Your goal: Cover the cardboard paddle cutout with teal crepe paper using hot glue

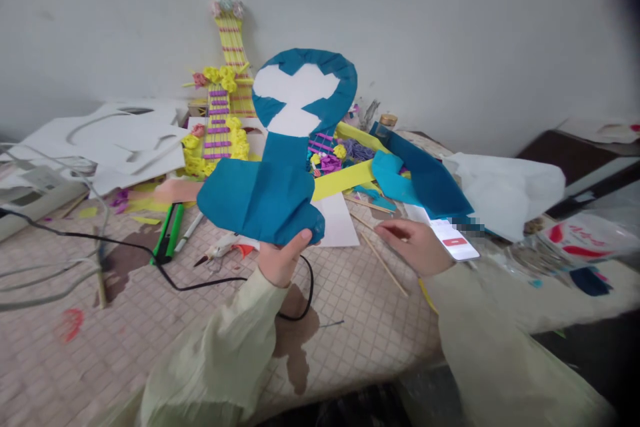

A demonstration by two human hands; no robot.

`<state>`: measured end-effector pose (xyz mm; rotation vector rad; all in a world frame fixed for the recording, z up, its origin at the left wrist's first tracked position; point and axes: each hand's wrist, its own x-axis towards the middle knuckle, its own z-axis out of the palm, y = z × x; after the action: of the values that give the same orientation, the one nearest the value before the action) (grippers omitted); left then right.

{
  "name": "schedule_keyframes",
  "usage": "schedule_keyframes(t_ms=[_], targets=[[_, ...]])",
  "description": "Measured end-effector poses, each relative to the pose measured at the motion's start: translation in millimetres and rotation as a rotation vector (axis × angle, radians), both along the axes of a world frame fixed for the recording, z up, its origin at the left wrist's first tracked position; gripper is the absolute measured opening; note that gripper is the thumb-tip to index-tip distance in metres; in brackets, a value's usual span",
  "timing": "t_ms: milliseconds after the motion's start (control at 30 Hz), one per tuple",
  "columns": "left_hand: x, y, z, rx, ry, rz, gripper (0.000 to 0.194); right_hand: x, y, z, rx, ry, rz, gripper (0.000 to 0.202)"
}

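My left hand [281, 259] grips the lower edge of a cardboard cutout [285, 153] covered in blue paper, thumb in front. The cutout is held up above the table; its round top shows bare white board between folded blue flaps, and its wide base is wholly blue. Over the right part of the table, my right hand [417, 245] has its fingers curled together; whether anything is in them is hidden. Thin wooden sticks [384, 263] lie beside it, and a lit phone [455, 240] is just behind the wrist.
A green utility knife [169, 233], a glue gun [225, 247] and its black cable [190, 285] lie at the left. Yellow woven paper models [223, 113] stand against the wall. Blue paper [425, 170], a white sheet [505, 187] and a plastic bottle [575, 240] are at the right.
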<state>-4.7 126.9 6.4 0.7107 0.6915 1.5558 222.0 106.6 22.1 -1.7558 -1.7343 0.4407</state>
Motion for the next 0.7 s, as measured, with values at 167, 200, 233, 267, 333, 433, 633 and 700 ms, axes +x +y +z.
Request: schedule_keyframes(t_ms=[167, 200, 233, 267, 333, 433, 633, 700], targets=[[0, 2, -4.2, -0.010, 0.041, 0.034, 0.046, -65, 6, 26.8, -0.072, 0.539, 0.276, 0.025], [0, 2, -3.8, -0.005, 0.035, 0.019, 0.044, -73, 10, 28.6, -0.100, 0.598, 0.331, 0.024], [-1, 2, -3.2, 0.003, 0.030, 0.006, 0.044, -80, 15, 29.3, -0.125, 0.648, 0.378, 0.023], [-1, 3, -2.6, 0.010, 0.026, -0.004, 0.045, -85, 20, 29.0, -0.144, 0.690, 0.417, 0.023], [-3, 3, -2.2, 0.013, 0.030, -0.012, 0.047, -90, 29, 26.5, -0.164, 0.765, 0.463, 0.022], [-5, 5, -4.7, 0.018, 0.056, 0.004, 0.047, -91, 39, 19.0, -0.187, 0.861, 0.495, 0.021], [-8, 9, -17.1, 0.047, 0.123, 0.021, 0.047, -94, 41, -3.5, -0.208, 1.062, 0.475, 0.020], [-8, 9, -19.7, 0.043, 0.152, 0.024, 0.049, -96, 37, -9.3, -0.205, 1.167, 0.457, 0.022]])
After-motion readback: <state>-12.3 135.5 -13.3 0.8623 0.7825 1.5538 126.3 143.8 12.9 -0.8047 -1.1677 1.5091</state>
